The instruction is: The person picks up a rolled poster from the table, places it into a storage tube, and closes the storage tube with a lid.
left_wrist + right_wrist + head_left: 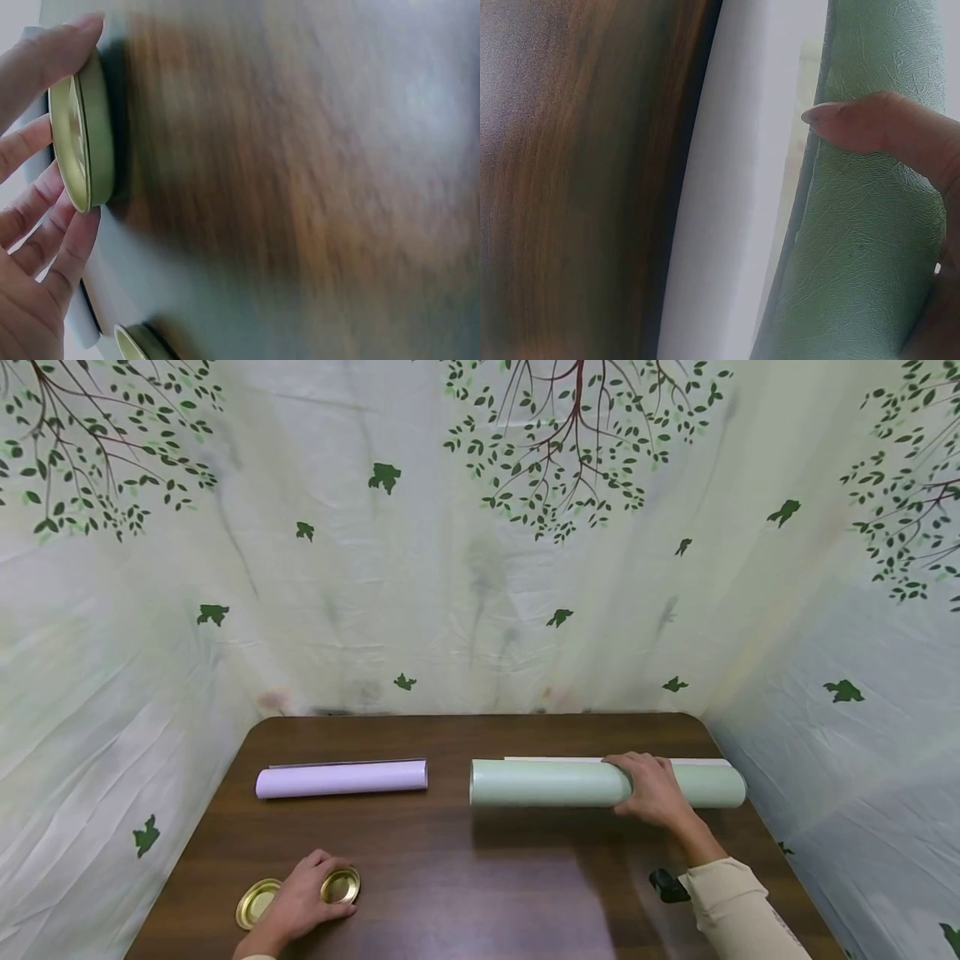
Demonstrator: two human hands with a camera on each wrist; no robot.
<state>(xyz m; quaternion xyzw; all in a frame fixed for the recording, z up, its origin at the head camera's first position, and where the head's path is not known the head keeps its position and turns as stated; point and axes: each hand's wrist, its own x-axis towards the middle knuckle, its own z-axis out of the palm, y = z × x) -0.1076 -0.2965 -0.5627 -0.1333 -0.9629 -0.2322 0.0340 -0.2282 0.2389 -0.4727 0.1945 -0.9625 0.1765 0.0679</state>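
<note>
Near the table's front left, my left hand (303,893) holds a shallow round gold lid (340,887) by its rim. In the left wrist view the thumb and fingertips span the lid (97,135). A second gold lid (257,903) lies just left of that hand. My right hand (656,789) grips a pale green roll (551,783) from above, right of its middle. In the right wrist view the thumb lies across the roll's textured green surface (855,232); the other fingers are mostly hidden.
A lilac roll (341,779) lies at the back left of the brown wooden table (450,868). A small black object (667,887) shows beside the right sleeve. Pale leaf-printed cloth (480,610) hangs behind the table and at both sides.
</note>
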